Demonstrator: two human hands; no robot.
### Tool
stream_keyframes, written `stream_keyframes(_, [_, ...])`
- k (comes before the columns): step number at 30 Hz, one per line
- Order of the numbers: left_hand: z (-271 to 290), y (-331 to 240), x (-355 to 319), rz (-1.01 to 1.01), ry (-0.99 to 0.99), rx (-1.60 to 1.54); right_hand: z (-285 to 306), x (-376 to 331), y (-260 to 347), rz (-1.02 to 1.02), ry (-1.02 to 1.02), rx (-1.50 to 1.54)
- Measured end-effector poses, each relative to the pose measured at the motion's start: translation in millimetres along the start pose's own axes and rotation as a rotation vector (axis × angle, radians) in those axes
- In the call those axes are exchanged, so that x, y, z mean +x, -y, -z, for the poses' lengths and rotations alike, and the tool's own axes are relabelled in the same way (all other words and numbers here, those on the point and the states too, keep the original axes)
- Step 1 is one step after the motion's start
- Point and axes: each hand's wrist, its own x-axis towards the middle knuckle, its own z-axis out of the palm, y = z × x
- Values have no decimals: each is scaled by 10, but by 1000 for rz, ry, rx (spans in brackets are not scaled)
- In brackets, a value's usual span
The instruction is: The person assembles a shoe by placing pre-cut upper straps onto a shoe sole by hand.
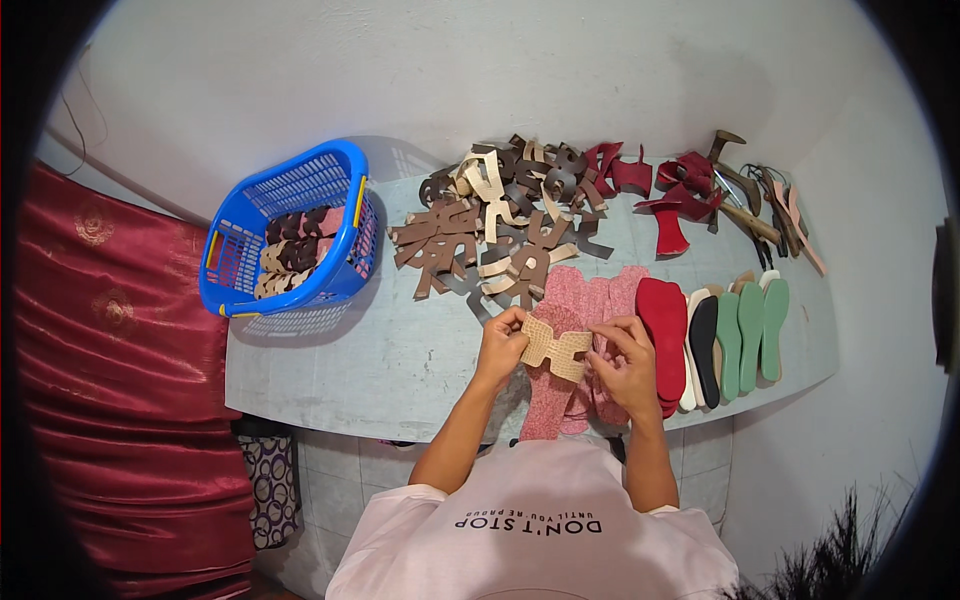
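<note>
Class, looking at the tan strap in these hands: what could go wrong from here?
The tan strap, held between left hand and right hand, might slip or twist out of line. The pink insoles, reaching close to the front edge of the table, might get knocked off.

My bare left forearm slants up and inward across the near edge of the tabletop; my left hand turns inward, thumb and index finger pinched together; my right forearm rises more steeply over that edge; my right hand leans inward, fingers bent and slightly apart, tips and thumb pointing toward my left.
</note>
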Motion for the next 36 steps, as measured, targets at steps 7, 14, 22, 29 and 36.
stream_keyframes(7, [35, 55, 23, -20, 37, 34, 20, 83, -46, 35, 15, 37])
stream_keyframes(14, [1, 10, -18, -17, 25, 38, -39, 85, -248, -182, 123, 374])
stream_keyframes(22, [15, -6, -22, -3, 22, 43, -63, 86, -320, -335, 200, 779])
stream_keyframes(29, [-110, -54, -33, -167, 83, 252, 270, 414, -156, -647, 394, 667])
stream_keyframes(36, [-421, -388, -38, -262, 228, 386, 592, 810, 169, -306, 896, -30])
